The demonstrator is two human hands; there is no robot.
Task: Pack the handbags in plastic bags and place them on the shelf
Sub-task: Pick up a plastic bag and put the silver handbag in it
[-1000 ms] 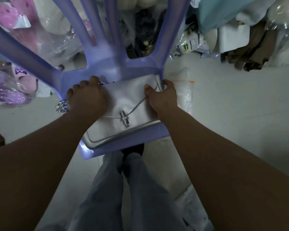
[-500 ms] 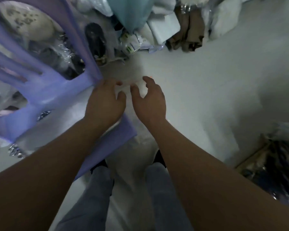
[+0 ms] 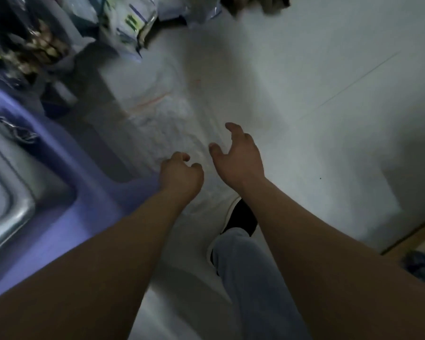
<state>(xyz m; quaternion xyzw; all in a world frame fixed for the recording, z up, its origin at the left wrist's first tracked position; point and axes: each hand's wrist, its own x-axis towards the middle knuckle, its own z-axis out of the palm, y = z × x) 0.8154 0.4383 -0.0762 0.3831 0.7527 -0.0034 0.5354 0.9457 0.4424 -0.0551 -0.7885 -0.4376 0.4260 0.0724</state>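
A silver handbag point(image 3: 8, 173) with a metal clasp lies on the seat of a purple plastic chair point(image 3: 66, 217) at the left. Beside the chair, a clear plastic bag point(image 3: 167, 119) with a red zip line lies flat on the white floor. Both my hands hover low over the near end of this bag. My left hand point(image 3: 180, 175) has its fingers loosely curled and holds nothing. My right hand point(image 3: 236, 158) is spread, with thumb and fingers apart and nothing in it.
Packed goods in plastic point(image 3: 130, 23) pile up at the top left behind the chair. My leg in grey trousers and a black shoe point(image 3: 241, 217) stand below the hands. A box edge point(image 3: 417, 239) shows at the lower right. White floor point(image 3: 329, 106) stretches to the right.
Both hands have left the silver handbag on the chair and swung right and down to the plastic bag on the floor. The view turned right with them.
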